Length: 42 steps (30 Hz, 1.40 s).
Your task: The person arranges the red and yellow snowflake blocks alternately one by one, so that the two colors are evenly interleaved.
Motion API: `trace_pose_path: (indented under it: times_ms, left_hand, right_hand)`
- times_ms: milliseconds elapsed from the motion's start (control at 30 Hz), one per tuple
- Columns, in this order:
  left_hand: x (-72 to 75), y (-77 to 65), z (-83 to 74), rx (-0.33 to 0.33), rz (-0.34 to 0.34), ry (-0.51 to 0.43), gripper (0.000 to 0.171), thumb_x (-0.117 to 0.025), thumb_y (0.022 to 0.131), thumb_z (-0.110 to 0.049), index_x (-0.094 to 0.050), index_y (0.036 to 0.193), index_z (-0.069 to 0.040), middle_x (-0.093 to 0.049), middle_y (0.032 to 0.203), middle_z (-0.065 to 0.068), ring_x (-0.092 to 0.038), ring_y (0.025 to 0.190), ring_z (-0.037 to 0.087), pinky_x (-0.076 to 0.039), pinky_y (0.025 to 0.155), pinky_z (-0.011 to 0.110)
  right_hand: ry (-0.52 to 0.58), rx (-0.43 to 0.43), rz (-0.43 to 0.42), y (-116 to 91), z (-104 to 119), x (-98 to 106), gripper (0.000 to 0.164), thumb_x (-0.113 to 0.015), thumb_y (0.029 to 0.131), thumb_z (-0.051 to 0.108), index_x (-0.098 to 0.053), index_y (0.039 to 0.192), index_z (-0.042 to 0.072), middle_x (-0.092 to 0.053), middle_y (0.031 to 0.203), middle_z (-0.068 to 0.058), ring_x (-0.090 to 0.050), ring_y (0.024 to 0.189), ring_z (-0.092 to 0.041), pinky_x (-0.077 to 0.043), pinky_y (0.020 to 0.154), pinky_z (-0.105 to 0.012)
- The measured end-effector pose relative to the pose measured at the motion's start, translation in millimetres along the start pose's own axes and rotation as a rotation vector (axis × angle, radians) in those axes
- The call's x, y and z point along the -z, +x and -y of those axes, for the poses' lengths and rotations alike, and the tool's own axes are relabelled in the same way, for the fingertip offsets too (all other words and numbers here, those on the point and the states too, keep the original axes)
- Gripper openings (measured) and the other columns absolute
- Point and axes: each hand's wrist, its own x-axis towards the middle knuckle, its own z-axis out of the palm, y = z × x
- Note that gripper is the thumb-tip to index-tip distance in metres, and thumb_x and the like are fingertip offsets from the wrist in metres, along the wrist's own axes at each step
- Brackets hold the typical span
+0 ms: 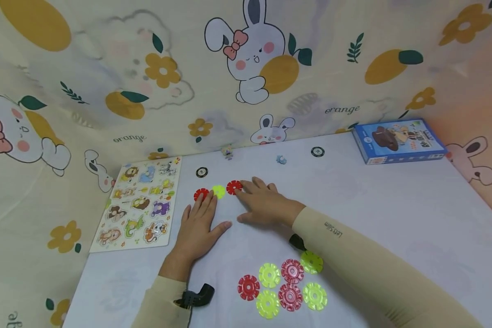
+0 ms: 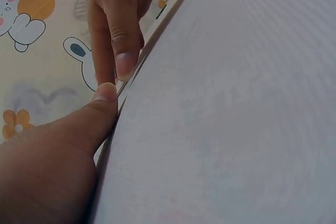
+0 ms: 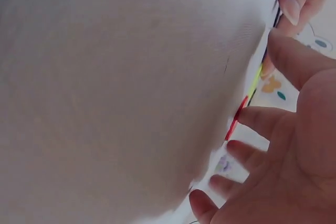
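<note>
In the head view, three notched plastic discs lie in a short row: a red disc [image 1: 199, 193] on the left, a yellow-green disc [image 1: 218, 191] in the middle and another red disc [image 1: 232, 186] on the right. My left hand [image 1: 197, 234] lies palm down with its fingers extended, fingertips on the left red disc. The right hand [image 1: 266, 202] reaches in from the other side, and its index fingertip touches the right red disc, seen edge-on as a thin red strip [image 3: 236, 119] in the right wrist view. Both hands have straight or relaxed fingers and grip nothing.
Nearer me lies a cluster of several red and yellow-green discs [image 1: 291, 297], partly beside the right sleeve. An animal picture board [image 1: 174, 182] is at left, a blue box [image 1: 399, 141] at back right. Two black round tokens [image 1: 317, 151] and two small figures [image 1: 281, 159] stand along the back.
</note>
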Motion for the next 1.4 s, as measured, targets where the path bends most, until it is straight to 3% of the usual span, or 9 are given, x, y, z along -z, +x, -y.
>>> trace_pose_path:
  times_ms: [133,333,467,1067,1233,1400]
  left_hand:
    - [1.4,0.2,-0.8,-0.006,-0.006,0.009,0.088,-0.037,0.088,-0.073,-0.023,0.153,-0.016,-0.016,0.158,0.001,-0.007,0.144,0.025,-0.008,0.110,0.058]
    - [0.7,0.1,-1.8,-0.004,-0.004,0.006,0.088,-0.036,0.087,-0.074,-0.023,0.153,-0.016,-0.015,0.159,0.000,-0.006,0.144,0.024,-0.007,0.110,0.057]
    - [1.0,0.5,-1.9,-0.005,0.001,-0.005,0.089,-0.033,0.088,-0.074,-0.022,0.154,-0.016,-0.014,0.159,0.001,-0.006,0.144,0.025,-0.007,0.110,0.058]
    - [1.8,-0.5,-2.5,-0.003,-0.003,0.013,0.089,-0.037,0.087,-0.073,-0.024,0.153,-0.016,-0.015,0.159,0.000,-0.006,0.144,0.024,-0.007,0.110,0.057]
    - [1.9,-0.4,-2.3,-0.001,-0.002,0.009,0.089,-0.038,0.087,-0.073,-0.024,0.153,-0.016,-0.015,0.158,0.001,-0.006,0.144,0.024,-0.007,0.110,0.058]
    - [1.1,-0.3,-2.3,0.005,0.005,-0.014,0.090,-0.040,0.086,-0.073,-0.023,0.153,-0.015,-0.015,0.158,0.001,-0.006,0.144,0.025,-0.006,0.110,0.059]
  right_hand:
    - [-0.009,0.010,0.017,1,2,0,0.086,-0.058,0.084,0.064,-0.029,0.152,0.021,-0.014,0.159,0.000,-0.008,0.143,-0.032,-0.019,0.105,-0.061]
    - [-0.044,-0.008,0.016,3,7,-3,0.086,-0.057,0.082,0.067,-0.031,0.151,0.022,-0.019,0.157,-0.004,-0.013,0.141,-0.035,-0.020,0.105,-0.061]
    - [-0.050,-0.012,0.012,2,10,-4,0.085,-0.055,0.083,0.068,-0.030,0.152,0.024,-0.015,0.158,-0.006,-0.009,0.142,-0.036,-0.019,0.106,-0.061]
    - [0.046,0.018,0.013,-1,6,-1,0.075,-0.046,0.089,0.067,-0.029,0.151,0.030,-0.012,0.159,-0.001,-0.010,0.142,-0.035,-0.017,0.105,-0.062]
    - [0.173,0.038,-0.034,-8,1,8,0.076,-0.041,0.088,0.071,-0.029,0.151,0.030,-0.018,0.158,-0.002,-0.018,0.141,-0.027,-0.021,0.103,-0.064]
    - [0.478,0.067,-0.091,-33,-10,17,0.071,-0.047,0.089,0.066,-0.032,0.150,0.031,-0.034,0.150,0.004,-0.033,0.135,-0.019,-0.031,0.104,-0.052]
